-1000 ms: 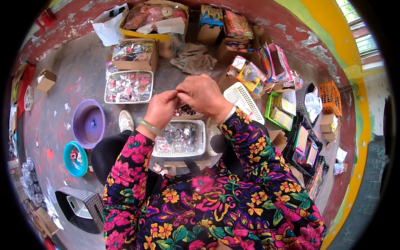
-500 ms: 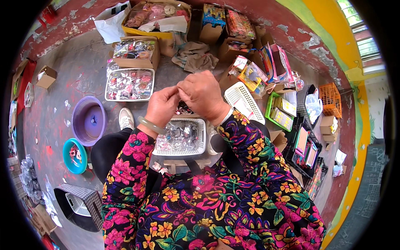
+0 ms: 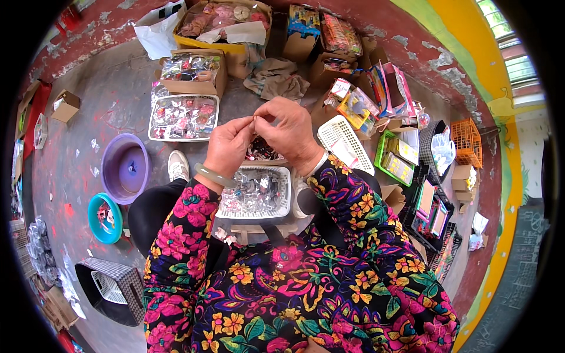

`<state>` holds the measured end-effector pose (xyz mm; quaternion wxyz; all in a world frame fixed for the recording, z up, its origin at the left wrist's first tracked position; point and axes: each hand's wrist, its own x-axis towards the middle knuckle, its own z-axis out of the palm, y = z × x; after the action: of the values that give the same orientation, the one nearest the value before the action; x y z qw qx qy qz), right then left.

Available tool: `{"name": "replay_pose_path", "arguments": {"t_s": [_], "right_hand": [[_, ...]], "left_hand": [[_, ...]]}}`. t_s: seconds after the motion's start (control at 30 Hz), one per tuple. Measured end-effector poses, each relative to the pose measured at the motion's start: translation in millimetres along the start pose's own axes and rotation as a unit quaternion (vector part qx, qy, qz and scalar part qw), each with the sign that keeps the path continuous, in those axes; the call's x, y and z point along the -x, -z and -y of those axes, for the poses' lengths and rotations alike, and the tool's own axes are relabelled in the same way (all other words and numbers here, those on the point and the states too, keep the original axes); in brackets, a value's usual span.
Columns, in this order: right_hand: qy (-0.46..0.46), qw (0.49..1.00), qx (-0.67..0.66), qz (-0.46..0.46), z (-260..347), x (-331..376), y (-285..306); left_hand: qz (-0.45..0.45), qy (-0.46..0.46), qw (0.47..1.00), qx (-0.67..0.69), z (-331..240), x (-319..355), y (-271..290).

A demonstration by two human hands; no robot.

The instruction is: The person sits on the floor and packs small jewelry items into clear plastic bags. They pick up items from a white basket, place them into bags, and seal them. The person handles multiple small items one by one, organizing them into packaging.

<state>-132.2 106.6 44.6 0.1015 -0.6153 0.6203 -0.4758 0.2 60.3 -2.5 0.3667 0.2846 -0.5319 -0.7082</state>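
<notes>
My left hand (image 3: 228,146) and my right hand (image 3: 289,132) meet at the fingertips in front of me. Each is closed in a pinch, and whatever lies between the fingers is too small to make out. A pale bangle (image 3: 215,176) circles my left wrist. Below the hands, a container of small dark and pink pieces (image 3: 262,150) shows partly between my wrists. Nearer to me, a white plastic basket (image 3: 285,194) holds many small clear packets (image 3: 253,189) with dark and pink contents.
Another white basket (image 3: 152,120) of packets stands ahead, by a packed cardboard box (image 3: 219,76). Purple (image 3: 106,170) and teal (image 3: 92,219) basins sit at left. At right are an empty-looking white basket (image 3: 347,132), a green basket (image 3: 385,154) and a black crate (image 3: 435,226).
My right hand has turned and its curled fingers have loosened, so thumb and forefinger now form a ring. My left hand stays nearly in place, still pinching.
</notes>
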Motion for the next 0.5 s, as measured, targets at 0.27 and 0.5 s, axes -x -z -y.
{"name": "replay_pose_path", "arguments": {"t_s": [0.27,0.5], "right_hand": [[-0.213,0.935,-0.28,0.051,-12.5,-3.6,1.7],[-0.272,0.889,-0.368,0.034,-19.2,-9.1,16.2]], "left_hand": [[0.01,0.07,0.994,0.084,-10.7,0.3,0.4],[0.019,0.112,0.984,0.14,-18.2,-0.9,7.4]]}}
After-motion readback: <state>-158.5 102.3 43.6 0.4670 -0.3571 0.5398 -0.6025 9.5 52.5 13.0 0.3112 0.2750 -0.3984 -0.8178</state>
